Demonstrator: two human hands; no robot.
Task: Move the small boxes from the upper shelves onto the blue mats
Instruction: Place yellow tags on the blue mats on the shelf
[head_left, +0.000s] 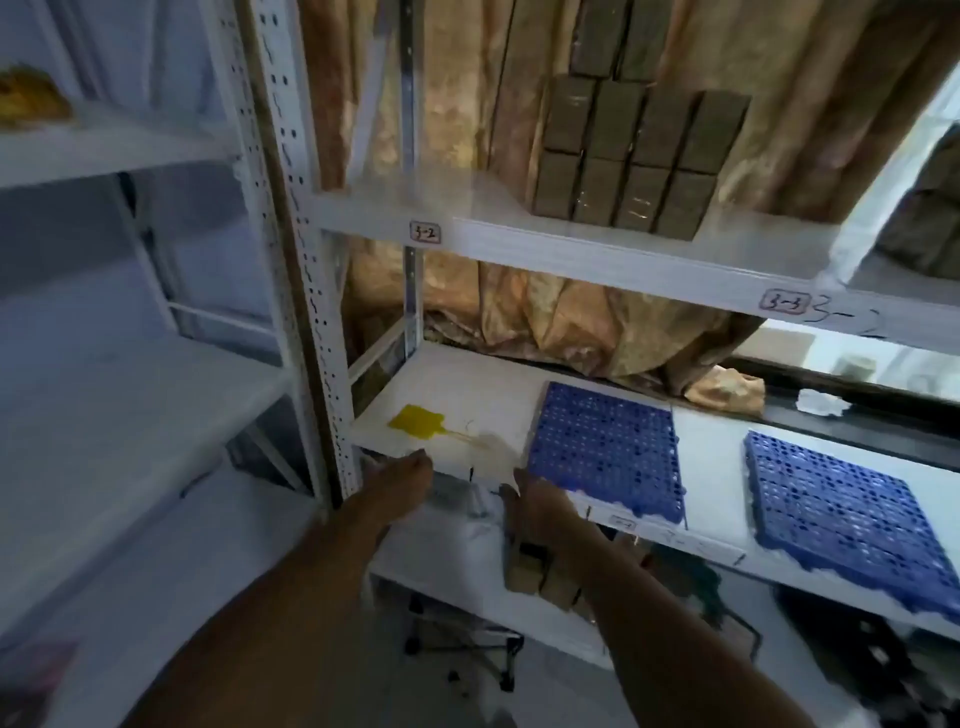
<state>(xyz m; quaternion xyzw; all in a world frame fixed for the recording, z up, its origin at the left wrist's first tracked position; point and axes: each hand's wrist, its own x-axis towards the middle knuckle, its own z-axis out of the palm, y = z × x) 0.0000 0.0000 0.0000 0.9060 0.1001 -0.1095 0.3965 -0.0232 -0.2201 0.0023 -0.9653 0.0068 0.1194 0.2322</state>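
Note:
Several small brown boxes (623, 161) are stacked on the upper shelf (597, 254) marked 3-2. Two blue perforated mats lie on the shelf below, one (608, 447) in the middle and one (852, 509) at the right, both bare. My left hand (402, 486) reaches to that shelf's front edge with its fingers straight and holds nothing. My right hand (537, 506) is at the edge beside the near corner of the middle mat, fingers pointing up. A few brown boxes (543, 579) show under my right wrist at the level of the lower shelf, partly hidden.
A yellow fly swatter (418, 422) lies on the mat shelf, left of the middle mat. A brown curtain (571, 322) hangs behind the rack. A perforated white upright (291, 260) stands at the left, with more white shelves beyond it. Dark clutter sits under the bottom shelf.

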